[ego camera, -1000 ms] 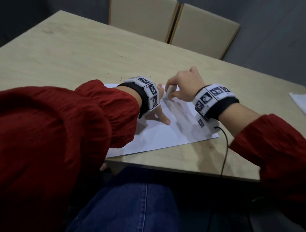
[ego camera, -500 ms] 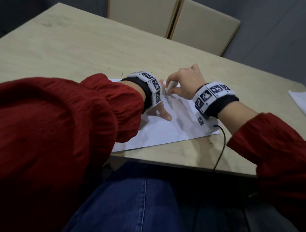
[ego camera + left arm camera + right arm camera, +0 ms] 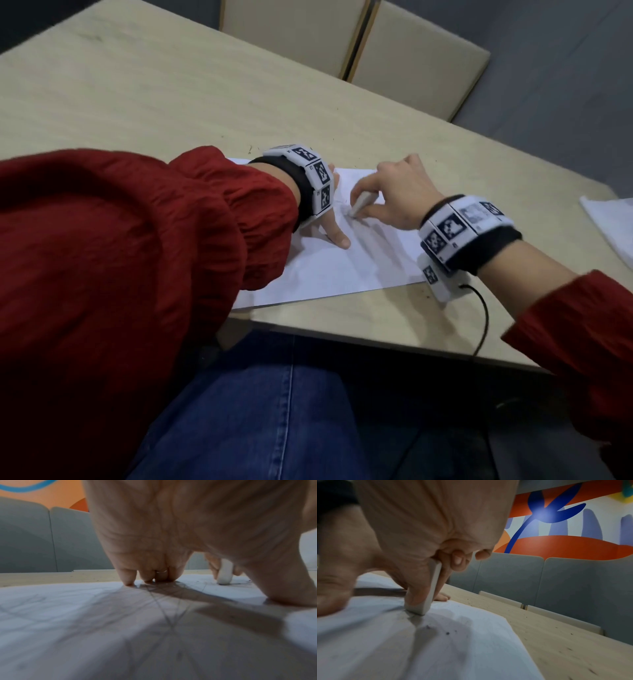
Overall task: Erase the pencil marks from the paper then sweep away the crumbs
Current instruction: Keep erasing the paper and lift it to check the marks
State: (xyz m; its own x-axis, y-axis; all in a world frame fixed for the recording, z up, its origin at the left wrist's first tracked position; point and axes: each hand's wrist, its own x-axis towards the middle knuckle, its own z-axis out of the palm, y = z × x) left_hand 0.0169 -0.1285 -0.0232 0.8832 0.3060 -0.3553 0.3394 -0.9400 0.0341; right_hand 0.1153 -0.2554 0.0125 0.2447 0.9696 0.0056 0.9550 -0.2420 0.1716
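Note:
A white sheet of paper (image 3: 342,270) lies near the table's front edge, with faint pencil lines (image 3: 164,609) on it. My left hand (image 3: 329,226) presses the sheet down with spread, straight fingers (image 3: 127,578) and thumb. My right hand (image 3: 394,198) pinches a flat white eraser (image 3: 361,202) between thumb and fingers, and the eraser's lower end (image 3: 421,608) touches the paper just right of the left hand. Dark eraser crumbs (image 3: 447,632) lie on the sheet beside the eraser (image 3: 224,573).
The pale wooden table (image 3: 154,102) spreads far to the left and back, with small crumbs (image 3: 570,634) scattered on it. More white paper (image 3: 613,226) lies at the right edge. Two beige chairs (image 3: 411,58) stand behind the table. A black cable (image 3: 484,325) hangs from my right wrist.
My right hand has slid the eraser a little toward me and to the right over the paper. The left hand has stayed pressed on the sheet.

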